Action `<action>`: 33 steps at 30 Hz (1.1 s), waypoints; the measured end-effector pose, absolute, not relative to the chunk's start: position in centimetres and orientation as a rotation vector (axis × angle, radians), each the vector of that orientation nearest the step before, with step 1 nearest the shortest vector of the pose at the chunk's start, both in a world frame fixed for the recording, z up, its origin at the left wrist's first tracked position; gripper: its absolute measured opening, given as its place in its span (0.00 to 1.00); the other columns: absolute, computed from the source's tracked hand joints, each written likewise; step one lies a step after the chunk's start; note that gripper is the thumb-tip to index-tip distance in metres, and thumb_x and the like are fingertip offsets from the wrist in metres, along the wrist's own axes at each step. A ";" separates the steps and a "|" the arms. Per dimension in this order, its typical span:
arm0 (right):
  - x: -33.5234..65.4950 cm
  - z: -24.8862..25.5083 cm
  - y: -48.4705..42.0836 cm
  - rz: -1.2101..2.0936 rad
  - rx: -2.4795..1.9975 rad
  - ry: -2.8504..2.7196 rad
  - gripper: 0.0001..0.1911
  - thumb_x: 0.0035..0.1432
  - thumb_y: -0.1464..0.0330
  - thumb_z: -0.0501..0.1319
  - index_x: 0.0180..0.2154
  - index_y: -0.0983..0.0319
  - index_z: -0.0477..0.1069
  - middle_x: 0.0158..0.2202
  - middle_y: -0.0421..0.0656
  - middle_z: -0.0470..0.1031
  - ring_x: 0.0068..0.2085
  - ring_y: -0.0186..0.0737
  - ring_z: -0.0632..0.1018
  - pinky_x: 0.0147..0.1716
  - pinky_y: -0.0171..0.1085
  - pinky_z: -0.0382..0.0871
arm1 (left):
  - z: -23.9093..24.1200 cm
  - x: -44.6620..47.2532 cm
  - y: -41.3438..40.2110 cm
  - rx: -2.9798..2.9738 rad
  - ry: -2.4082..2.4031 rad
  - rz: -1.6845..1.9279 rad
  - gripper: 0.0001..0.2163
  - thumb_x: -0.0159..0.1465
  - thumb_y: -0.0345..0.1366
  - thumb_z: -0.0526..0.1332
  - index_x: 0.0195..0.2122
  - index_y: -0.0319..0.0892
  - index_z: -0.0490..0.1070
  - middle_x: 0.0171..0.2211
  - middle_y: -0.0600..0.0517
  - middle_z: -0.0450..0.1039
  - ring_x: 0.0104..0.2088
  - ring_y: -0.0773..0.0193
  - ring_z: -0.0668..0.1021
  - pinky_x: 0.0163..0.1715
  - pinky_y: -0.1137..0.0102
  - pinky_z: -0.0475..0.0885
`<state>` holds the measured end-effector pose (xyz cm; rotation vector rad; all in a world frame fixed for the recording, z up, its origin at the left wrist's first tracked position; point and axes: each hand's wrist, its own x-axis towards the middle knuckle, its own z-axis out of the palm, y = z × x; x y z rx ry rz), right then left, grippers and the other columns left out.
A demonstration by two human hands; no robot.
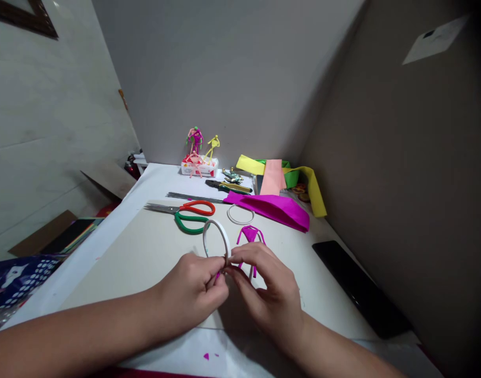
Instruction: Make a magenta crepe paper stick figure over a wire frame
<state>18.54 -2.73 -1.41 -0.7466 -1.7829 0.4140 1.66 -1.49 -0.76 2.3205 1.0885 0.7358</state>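
Note:
My left hand [199, 283] is closed, its thumb and fingers pinching the lower edge of a narrow white roll of tape [226, 237] that stands upright. A bit of magenta paper [218, 274] shows between the left fingers. My right hand [267, 286] meets it there, thumb and forefinger pinched together at the roll's bottom; what lies between the fingertips is too small to make out. Just behind the right hand lies a magenta paper-wrapped figure [251, 234], partly hidden by the fingers. A second white ring [241, 222] lies flat beyond it.
Scissors [173, 209] with red and green handles lie left of the roll. Farther back are pliers [228, 186], thin wires [193, 197], small figures on a box [199, 167], a magenta paper strip [279, 208] and yellow paper [314, 191]. A black phone [358, 286] lies right.

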 end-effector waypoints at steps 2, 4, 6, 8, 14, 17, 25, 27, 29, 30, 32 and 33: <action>18.6 -1.4 -2.7 0.421 -0.749 -1.794 0.12 0.55 0.82 0.58 0.37 0.61 0.69 0.34 0.44 0.74 0.36 0.39 0.74 0.36 0.39 0.71 | -0.6 1.7 -1.5 2.326 1.096 0.725 0.11 0.56 0.25 0.51 0.21 0.43 0.49 0.17 0.61 0.46 0.18 0.73 0.56 0.20 0.74 0.51; 18.7 -1.5 -2.8 0.415 -0.751 -1.797 0.12 0.55 0.83 0.57 0.35 0.60 0.67 0.33 0.43 0.74 0.36 0.39 0.74 0.36 0.40 0.70 | -0.4 1.6 -1.5 2.329 1.091 0.722 0.12 0.56 0.25 0.51 0.21 0.43 0.48 0.17 0.61 0.45 0.18 0.73 0.55 0.20 0.74 0.51; 18.8 -1.5 -2.8 0.400 -0.754 -1.798 0.12 0.55 0.82 0.57 0.37 0.60 0.67 0.34 0.44 0.74 0.36 0.39 0.74 0.36 0.40 0.70 | -0.3 1.6 -1.6 2.328 1.085 0.717 0.11 0.57 0.25 0.50 0.21 0.43 0.48 0.17 0.61 0.44 0.18 0.73 0.55 0.20 0.74 0.51; 18.8 -1.5 -2.8 0.375 -0.745 -1.815 0.14 0.56 0.82 0.57 0.40 0.60 0.67 0.35 0.44 0.74 0.36 0.40 0.74 0.35 0.41 0.69 | -0.3 1.6 -1.6 2.324 1.084 0.713 0.11 0.57 0.25 0.50 0.21 0.43 0.48 0.17 0.61 0.45 0.18 0.73 0.54 0.20 0.74 0.51; 18.9 -1.6 -2.7 0.349 -0.752 -1.846 0.11 0.56 0.81 0.56 0.36 0.59 0.66 0.33 0.43 0.74 0.33 0.39 0.73 0.34 0.41 0.68 | -0.2 1.4 -1.4 2.261 1.107 0.664 0.12 0.56 0.25 0.51 0.20 0.43 0.47 0.17 0.61 0.43 0.19 0.73 0.53 0.20 0.73 0.50; 19.0 -1.7 -2.6 0.341 -0.781 -1.824 0.12 0.56 0.80 0.58 0.40 0.59 0.67 0.34 0.44 0.75 0.34 0.40 0.74 0.34 0.40 0.68 | -0.1 1.4 -1.3 2.180 1.107 0.616 0.11 0.55 0.25 0.51 0.20 0.43 0.49 0.18 0.61 0.45 0.19 0.72 0.54 0.20 0.73 0.50; 19.5 -1.5 -2.0 0.272 -0.643 -1.930 0.15 0.58 0.81 0.55 0.42 0.60 0.71 0.32 0.45 0.78 0.33 0.40 0.76 0.34 0.40 0.70 | 1.0 1.4 -0.9 1.792 1.050 0.502 0.09 0.54 0.26 0.51 0.19 0.42 0.54 0.18 0.61 0.46 0.21 0.72 0.53 0.20 0.73 0.49; 19.5 -1.3 -1.9 0.302 -0.651 -1.923 0.14 0.58 0.81 0.54 0.40 0.60 0.71 0.31 0.43 0.77 0.32 0.38 0.76 0.33 0.39 0.70 | 1.1 1.3 -0.9 1.691 1.038 0.458 0.08 0.55 0.27 0.52 0.20 0.41 0.58 0.18 0.61 0.47 0.20 0.72 0.53 0.19 0.73 0.48; 19.4 -1.2 -1.9 0.343 -0.681 -1.915 0.12 0.58 0.80 0.54 0.38 0.60 0.71 0.29 0.42 0.76 0.31 0.38 0.75 0.32 0.37 0.70 | 1.2 1.2 -1.0 1.586 1.040 0.403 0.07 0.58 0.30 0.53 0.22 0.41 0.62 0.15 0.62 0.50 0.17 0.73 0.54 0.16 0.74 0.48; 19.4 -1.2 -1.9 0.366 -0.697 -1.912 0.11 0.58 0.79 0.54 0.37 0.60 0.70 0.29 0.42 0.76 0.30 0.37 0.75 0.32 0.37 0.71 | 1.2 1.2 -1.0 1.540 1.040 0.383 0.07 0.59 0.32 0.54 0.24 0.40 0.65 0.13 0.62 0.53 0.15 0.73 0.55 0.15 0.75 0.48; 19.3 -1.1 -2.0 0.412 -0.731 -1.902 0.10 0.58 0.79 0.54 0.36 0.60 0.70 0.29 0.42 0.75 0.30 0.37 0.75 0.31 0.36 0.70 | 1.3 1.3 -1.1 1.464 1.032 0.373 0.07 0.60 0.34 0.55 0.28 0.39 0.69 0.11 0.62 0.57 0.13 0.73 0.57 0.14 0.76 0.50; 19.3 -1.2 -2.1 0.435 -0.751 -1.894 0.09 0.58 0.78 0.55 0.36 0.60 0.69 0.29 0.42 0.75 0.30 0.36 0.74 0.31 0.36 0.70 | 1.3 1.3 -1.1 1.431 1.024 0.377 0.07 0.60 0.34 0.55 0.29 0.39 0.71 0.10 0.62 0.58 0.12 0.73 0.58 0.14 0.77 0.51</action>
